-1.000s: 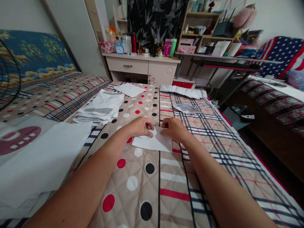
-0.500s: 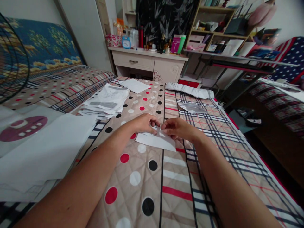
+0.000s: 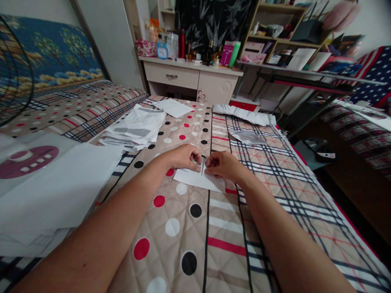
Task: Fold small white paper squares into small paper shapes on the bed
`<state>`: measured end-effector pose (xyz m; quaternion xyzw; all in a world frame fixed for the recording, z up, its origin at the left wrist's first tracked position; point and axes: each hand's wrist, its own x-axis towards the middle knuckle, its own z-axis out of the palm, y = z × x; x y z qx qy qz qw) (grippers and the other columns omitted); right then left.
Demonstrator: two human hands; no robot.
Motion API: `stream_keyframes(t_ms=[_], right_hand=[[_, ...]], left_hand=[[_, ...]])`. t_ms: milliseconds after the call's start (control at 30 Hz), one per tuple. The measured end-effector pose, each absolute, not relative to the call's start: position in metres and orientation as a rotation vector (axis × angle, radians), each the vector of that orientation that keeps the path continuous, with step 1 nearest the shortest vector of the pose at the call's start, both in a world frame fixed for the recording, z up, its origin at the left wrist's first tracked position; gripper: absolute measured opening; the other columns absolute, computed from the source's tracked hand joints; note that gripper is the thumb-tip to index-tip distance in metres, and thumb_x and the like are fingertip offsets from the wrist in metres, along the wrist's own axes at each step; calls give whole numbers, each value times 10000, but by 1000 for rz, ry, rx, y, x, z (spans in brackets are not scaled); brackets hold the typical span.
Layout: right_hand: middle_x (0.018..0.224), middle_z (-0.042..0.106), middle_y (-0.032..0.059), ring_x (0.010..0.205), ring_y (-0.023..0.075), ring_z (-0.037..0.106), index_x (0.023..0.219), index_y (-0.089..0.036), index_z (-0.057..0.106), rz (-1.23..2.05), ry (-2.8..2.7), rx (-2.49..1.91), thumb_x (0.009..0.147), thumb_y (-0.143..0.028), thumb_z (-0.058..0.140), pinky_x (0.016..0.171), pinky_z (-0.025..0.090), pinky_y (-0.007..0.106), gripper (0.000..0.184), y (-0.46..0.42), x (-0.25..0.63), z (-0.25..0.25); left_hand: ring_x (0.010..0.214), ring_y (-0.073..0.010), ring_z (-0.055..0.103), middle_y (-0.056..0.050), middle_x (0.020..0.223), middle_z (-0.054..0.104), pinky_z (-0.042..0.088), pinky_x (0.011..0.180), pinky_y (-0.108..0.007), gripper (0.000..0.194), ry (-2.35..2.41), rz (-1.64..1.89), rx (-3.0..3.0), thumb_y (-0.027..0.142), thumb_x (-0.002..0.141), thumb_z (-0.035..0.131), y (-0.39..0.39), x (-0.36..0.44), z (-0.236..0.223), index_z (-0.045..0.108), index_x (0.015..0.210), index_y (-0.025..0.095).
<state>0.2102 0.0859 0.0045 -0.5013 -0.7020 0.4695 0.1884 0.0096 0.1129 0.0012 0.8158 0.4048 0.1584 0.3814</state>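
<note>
A white sheet of paper (image 3: 198, 181) lies flat on the patterned quilt (image 3: 174, 207), its near edge in sight and its far part covered by my fingers. My left hand (image 3: 185, 157) pinches paper between thumb and fingers at the sheet's upper left. Facing it, my right hand (image 3: 225, 166) has a pinch on paper at the upper right. Between the fingertips, which are a small gap apart, a narrow upright edge or fold shows. Whether both hands hold one piece or two, I cannot tell.
A stack of printed papers (image 3: 137, 127) and a single white sheet (image 3: 174, 108) lie ahead to the left. Large white sheets (image 3: 70, 183) are nearer, left. A crumpled plastic bag (image 3: 247, 137) and a long white packet (image 3: 244, 114) lie ahead right. A dresser (image 3: 171, 75) stands beyond.
Both hands stay over the sheet, fingers still pinched. The printed marks seen between them earlier no longer show, and a narrow upright edge or fold appears there. The view shifts slightly.
</note>
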Motion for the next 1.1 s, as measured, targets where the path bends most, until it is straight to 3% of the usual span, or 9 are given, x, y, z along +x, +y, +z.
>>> stream_keyframes(t_ms=[867, 1100], right_hand=[[521, 539, -68, 413, 67, 467, 695, -169, 584, 1294, -1967, -1418, 629, -90, 682, 394, 354, 182, 142, 86, 209, 5], [523, 538, -69, 398, 53, 464, 709, -164, 584, 1370, -1899, -1439, 644, -98, 687, 381, 367, 160, 139, 86, 212, 9]], left_hand=[[667, -114, 463, 11, 701, 573, 361, 605, -235, 207, 1034, 390, 2105, 249, 572, 778, 112, 11, 3, 689, 723, 139], [652, -101, 466, 17, 733, 569, 380, 586, -225, 344, 1017, 460, 2024, 222, 547, 800, 117, 6, -5, 665, 852, 138]])
